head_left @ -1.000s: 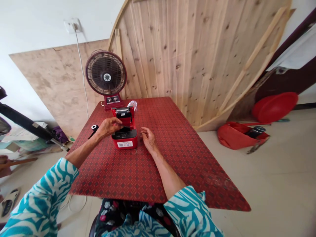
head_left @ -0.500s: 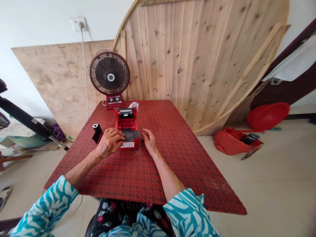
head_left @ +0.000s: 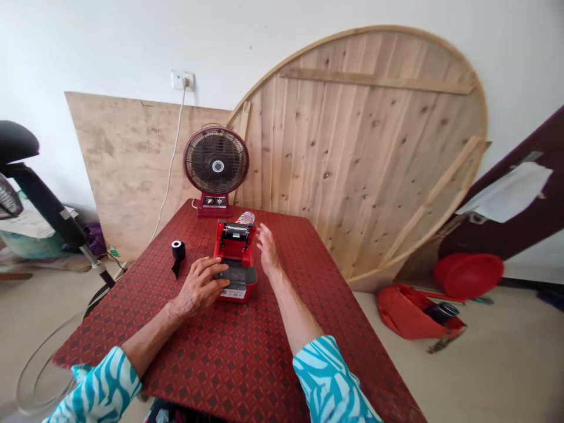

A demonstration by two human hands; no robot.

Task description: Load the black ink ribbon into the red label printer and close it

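A small red printer-like machine [head_left: 237, 296] stands on the red table with its lid up. The raised lid [head_left: 237, 231] carries a black roller. A dark, film-like strip [head_left: 241, 276] lies across the front of the body, above a white label. My left hand [head_left: 200, 286] rests at the machine's left front, fingers stretched out with their tips on the dark strip. Beside the right edge of the raised lid is my right hand [head_left: 268, 249], fingers apart and holding nothing. To the left, a roll of black ribbon [head_left: 178, 250] stands with a loose end hanging down.
A dark red fan [head_left: 216, 166] stands at the table's back left. Behind the machine lies a clear plastic item [head_left: 245, 218]. A round wooden board [head_left: 335, 153] leans on the wall. On the floor at right are a red bag [head_left: 399, 314] and a red basin [head_left: 469, 276].
My view has tilted up. My right hand has gone from the machine's lower right side to beside the raised lid, its fingers opening. My left fingers have flattened onto the strip.
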